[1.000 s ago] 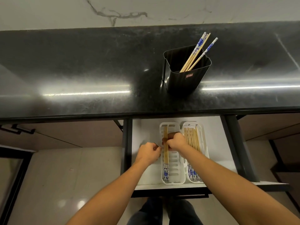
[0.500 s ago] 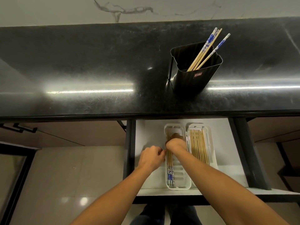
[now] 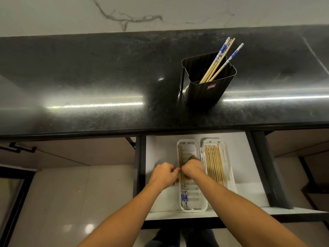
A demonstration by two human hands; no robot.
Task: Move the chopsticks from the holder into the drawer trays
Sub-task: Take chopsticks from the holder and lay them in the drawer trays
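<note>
**Hands meet over the left tray**

Both hands were down in the drawer (image 3: 160, 150), meeting over the left tray (image 3: 195, 200). The left hand (image 3: 164, 175) was curled at the tray's left wall. The right hand (image 3: 193, 169) was curled knuckles-up across it. Whether either one actually pinched the chopsticks (image 3: 181, 155) lying there, I couldn't tell, because the fingertips were hidden.

My call: this was the lay-down. Keep them flat and parallel to the wall, blue ends toward the drawer front, then let go without dragging one askew.

Count time! Two trays, and one holder (image 3: 210, 93) up on the counter (image 3: 89, 77).
- **Left tray:** two or three, too tight to split.
- **Right tray (image 3: 213, 141):** roughly nine, packed side by side.
- **Holder:** four by my count, leaning right.
</note>
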